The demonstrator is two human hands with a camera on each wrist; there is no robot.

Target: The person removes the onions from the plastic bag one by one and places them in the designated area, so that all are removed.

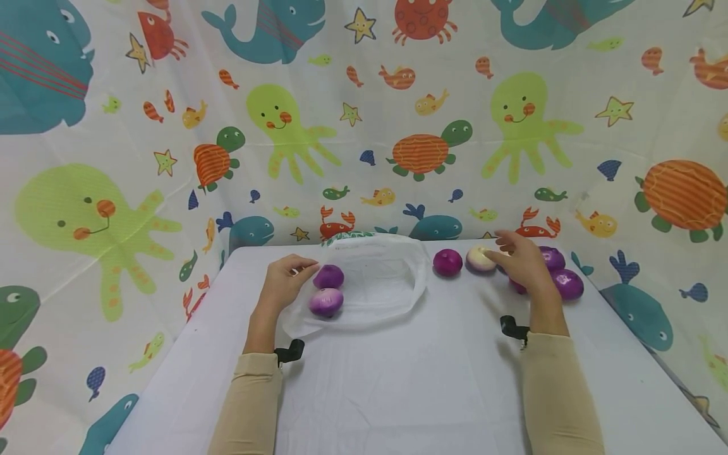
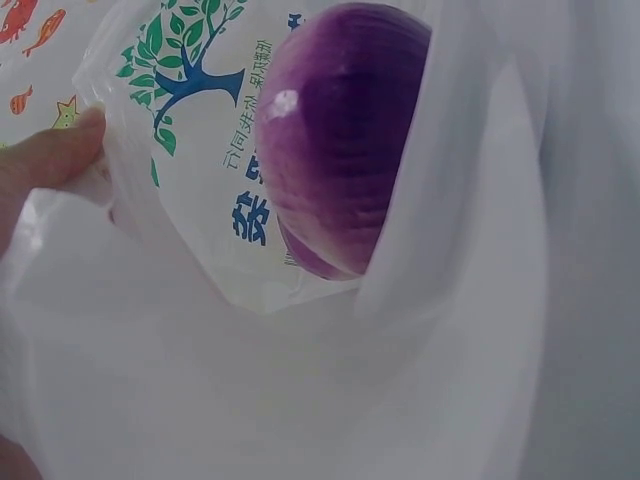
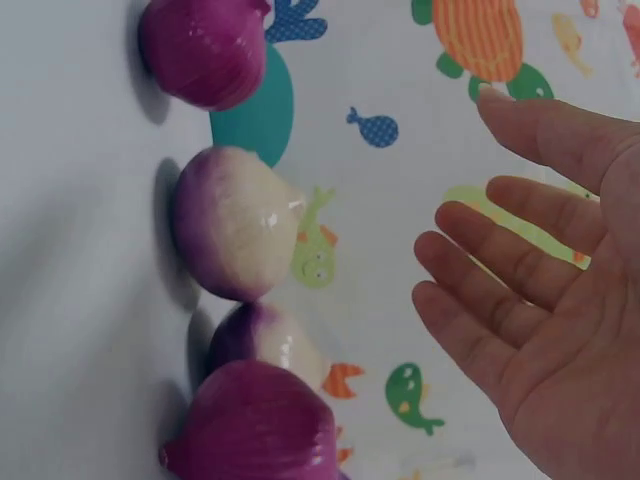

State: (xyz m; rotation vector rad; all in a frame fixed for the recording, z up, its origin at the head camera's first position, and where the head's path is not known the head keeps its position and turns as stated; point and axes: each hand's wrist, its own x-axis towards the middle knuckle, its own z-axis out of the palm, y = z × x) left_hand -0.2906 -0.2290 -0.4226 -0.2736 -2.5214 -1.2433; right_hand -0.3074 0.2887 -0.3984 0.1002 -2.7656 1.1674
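Observation:
My left hand (image 1: 282,281) pinches the left edge of a white plastic bag (image 1: 419,281), whose mouth is spread wide on the table. Two purple onions (image 1: 327,303) lie at the bag's left side. In the left wrist view one onion (image 2: 340,140) shows inside the bag against its printed green tree. Over the group of onions at the right, my right hand (image 1: 522,259) hovers with fingers spread and nothing in it. The right wrist view shows a purple-and-white onion (image 3: 240,222) and several others beside the open palm (image 3: 580,300), apart from it.
A magenta onion (image 1: 447,262) and a white-topped onion (image 1: 481,259) sit between the bag and my right hand. More purple onions (image 1: 567,284) lie right of that hand, some partly hidden. A sea-animal print curtain (image 1: 364,139) hangs behind the white table (image 1: 398,392).

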